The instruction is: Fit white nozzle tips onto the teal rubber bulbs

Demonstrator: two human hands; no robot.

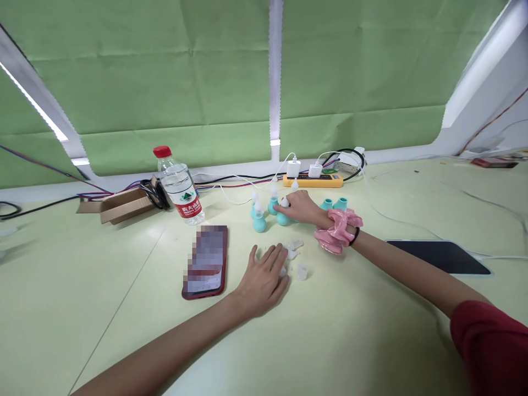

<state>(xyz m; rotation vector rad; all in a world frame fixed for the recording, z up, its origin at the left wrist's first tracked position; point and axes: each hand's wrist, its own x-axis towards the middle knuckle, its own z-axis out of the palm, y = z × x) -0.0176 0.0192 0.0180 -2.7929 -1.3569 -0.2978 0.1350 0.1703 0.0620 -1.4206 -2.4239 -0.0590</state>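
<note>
My left hand [264,281] lies palm down with its fingers stretched out over small translucent plastic pieces. A few pieces [293,245] show past its fingertips, and another translucent piece [302,271] lies to its right. My right hand [303,207] reaches among small teal squeeze bulbs, its fingers closed at the whitish translucent tip [285,202] of one teal bulb [282,219]; the fingers partly hide it. Several similar bulbs with clear tips, such as one teal bulb [259,223], stand upright to its left. Behind my right wrist are teal bulbs [340,204] with open tops.
A red-cased phone [205,263] lies left of my left hand, with a water bottle [181,190] behind it. A yellow power strip [313,180] with white chargers sits at the back. A dark-screened tablet [439,257] lies under my right forearm. Cables and a cardboard box [127,204] are back left.
</note>
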